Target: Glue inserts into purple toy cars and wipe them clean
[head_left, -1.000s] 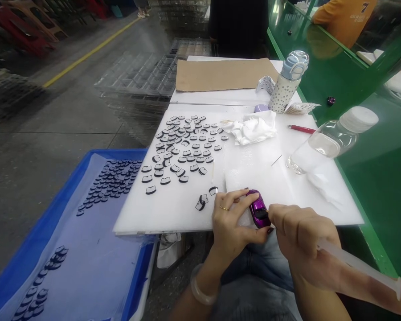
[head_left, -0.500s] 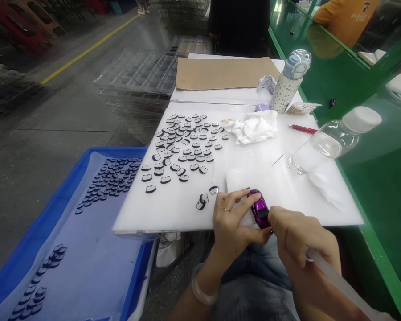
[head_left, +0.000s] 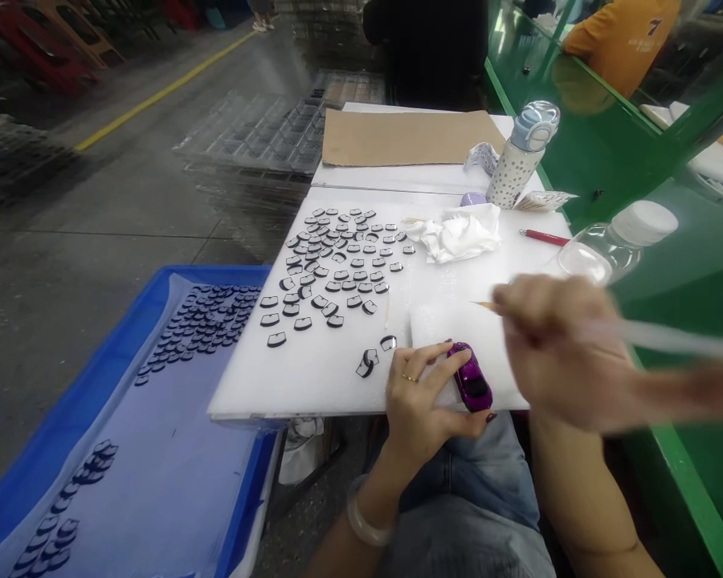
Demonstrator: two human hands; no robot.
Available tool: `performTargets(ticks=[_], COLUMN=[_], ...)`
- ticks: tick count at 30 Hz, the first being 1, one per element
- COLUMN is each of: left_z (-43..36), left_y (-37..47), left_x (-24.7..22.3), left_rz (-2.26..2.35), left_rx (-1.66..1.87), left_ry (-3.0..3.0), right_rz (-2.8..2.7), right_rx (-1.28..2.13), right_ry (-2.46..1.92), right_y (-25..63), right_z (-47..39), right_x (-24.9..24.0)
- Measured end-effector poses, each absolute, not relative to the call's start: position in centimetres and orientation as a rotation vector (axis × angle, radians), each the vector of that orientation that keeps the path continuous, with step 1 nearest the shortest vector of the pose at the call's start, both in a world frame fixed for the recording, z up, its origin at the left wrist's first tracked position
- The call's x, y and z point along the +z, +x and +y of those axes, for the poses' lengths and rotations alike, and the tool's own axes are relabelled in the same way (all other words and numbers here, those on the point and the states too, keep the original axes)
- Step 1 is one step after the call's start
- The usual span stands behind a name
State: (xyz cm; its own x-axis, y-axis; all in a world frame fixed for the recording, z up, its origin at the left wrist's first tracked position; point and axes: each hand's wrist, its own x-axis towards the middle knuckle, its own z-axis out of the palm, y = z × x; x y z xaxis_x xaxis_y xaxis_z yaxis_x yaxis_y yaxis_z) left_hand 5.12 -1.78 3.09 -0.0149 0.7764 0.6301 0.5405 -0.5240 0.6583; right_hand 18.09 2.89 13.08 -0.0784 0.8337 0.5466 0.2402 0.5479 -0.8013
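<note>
My left hand (head_left: 425,393) holds a small purple toy car (head_left: 471,377) at the table's front edge. Its fingers lie over the car's far end and the thumb presses the near end. The car has a glossy body and a dark window. My right hand (head_left: 560,353) is raised to the right of the car, smeared by motion and apart from it. It is closed round a translucent tube (head_left: 668,335) that trails off to the right. A thin pointed tip (head_left: 485,305) sticks out past its fingers; I cannot make out what it belongs to.
Many small dark-edged clear pieces (head_left: 334,286) lie scattered on the white table (head_left: 247,385). More fill part of a blue tray (head_left: 150,293) at left. Crumpled tissue (head_left: 458,233), a red pen (head_left: 544,237), a dotted bottle (head_left: 515,164) and a clear bottle (head_left: 639,229) stand around.
My right hand has left the car and moved up and to the right, taking the tube along. My left hand keeps its hold on the toy car, nearly still.
</note>
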Motion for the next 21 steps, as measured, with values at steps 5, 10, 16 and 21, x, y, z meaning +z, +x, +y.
performTargets(ticks=[5,10,16,21], left_z=[-1.8,-1.8,-1.9,-2.0], left_y=[5.2,5.2,5.0,5.0], left_x=[2.9,2.6,2.5,2.8], left_rz=[1.401,1.4,1.412,1.411], left_rx=[1.591,1.606,1.58,1.562], left_ry=[2.058,2.146,2.16,2.14], right_rz=[-1.477,-1.232,-1.58,-1.411], right_rx=[0.997,0.377,0.212,0.221], right_ry=[-0.978,-1.355,-1.511,-1.228], right_y=[18.6,21.7,21.7,21.1], right_z=[4.1,2.6,5.1,1.9], right_x=[10.1,9.4,8.0,8.3])
